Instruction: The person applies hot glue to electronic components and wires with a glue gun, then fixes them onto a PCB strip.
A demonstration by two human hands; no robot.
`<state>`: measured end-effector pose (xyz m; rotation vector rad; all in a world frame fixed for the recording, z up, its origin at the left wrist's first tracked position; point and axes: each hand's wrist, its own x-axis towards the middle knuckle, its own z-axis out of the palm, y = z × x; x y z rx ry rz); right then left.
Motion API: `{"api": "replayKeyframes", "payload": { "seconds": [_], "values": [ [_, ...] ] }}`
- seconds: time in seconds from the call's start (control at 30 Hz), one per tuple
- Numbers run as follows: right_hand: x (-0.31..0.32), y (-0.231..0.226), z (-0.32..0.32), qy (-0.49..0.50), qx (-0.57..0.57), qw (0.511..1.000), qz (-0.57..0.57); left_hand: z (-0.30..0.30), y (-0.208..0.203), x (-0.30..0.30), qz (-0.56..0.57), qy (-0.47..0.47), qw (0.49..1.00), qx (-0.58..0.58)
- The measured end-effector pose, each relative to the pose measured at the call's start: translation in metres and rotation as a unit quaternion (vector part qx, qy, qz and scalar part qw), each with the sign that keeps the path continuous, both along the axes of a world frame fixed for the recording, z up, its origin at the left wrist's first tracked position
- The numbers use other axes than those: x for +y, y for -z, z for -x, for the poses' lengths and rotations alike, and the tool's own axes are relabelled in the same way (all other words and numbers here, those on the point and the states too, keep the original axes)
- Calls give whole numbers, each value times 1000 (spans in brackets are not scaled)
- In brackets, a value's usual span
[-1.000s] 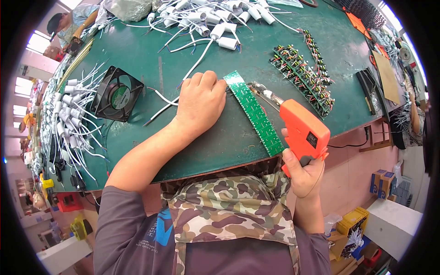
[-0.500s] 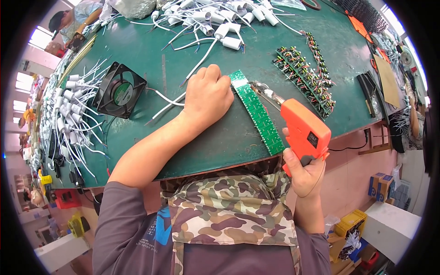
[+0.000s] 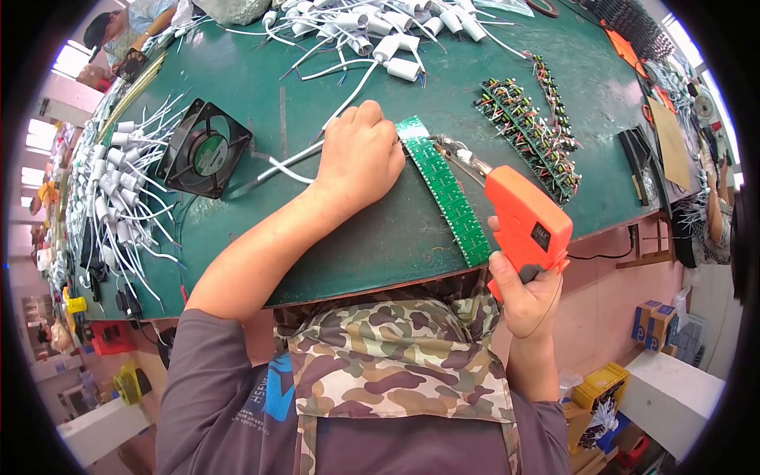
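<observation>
My right hand (image 3: 529, 297) grips an orange soldering gun (image 3: 526, 210) by its handle. The gun's metal tip points up and left, beside the far end of a long green circuit board (image 3: 449, 194) lying slantwise on the table. My left hand (image 3: 360, 154) is closed in a fist at the board's far left edge. A white cable (image 3: 299, 152) runs into that fist from the left; its end near the board is hidden by my fingers. Another short white cable (image 3: 286, 169) crosses under it beside my wrist.
A black fan (image 3: 204, 149) stands at left, beside a heap of white cabled sockets (image 3: 119, 186). More white sockets (image 3: 356, 28) are piled at the far side. Boards packed with components (image 3: 529, 131) lie at right. A person (image 3: 131, 32) sits at the far left.
My left fist has shifted slightly up, and the cable running into it has swung a little upward. The soldering gun keeps nearly the same place at the board's far end.
</observation>
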<state>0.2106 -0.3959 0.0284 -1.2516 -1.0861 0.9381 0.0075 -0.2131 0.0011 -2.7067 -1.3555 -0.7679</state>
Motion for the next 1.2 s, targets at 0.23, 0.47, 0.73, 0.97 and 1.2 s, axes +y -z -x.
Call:
{"api": "replayKeyframes", "payload": {
  "seconds": [0.23,0.47,0.73,0.97,1.2],
  "values": [
    [3,7,-3,-17,-48,998,-26,2,-2,1,44,18,999,-17],
    [5,2,-1,-21,-49,999,-11,-2,-1,-3,37,-16,999,-11],
    [10,-1,2,-34,-13,999,24,-4,-1,-5,27,-30,999,7],
    [17,3,3,-47,-57,996,50,-6,-2,-5,30,-36,999,3],
    [18,6,4,-49,-60,996,39,-7,-1,-3,19,-39,999,3]
  ]
}}
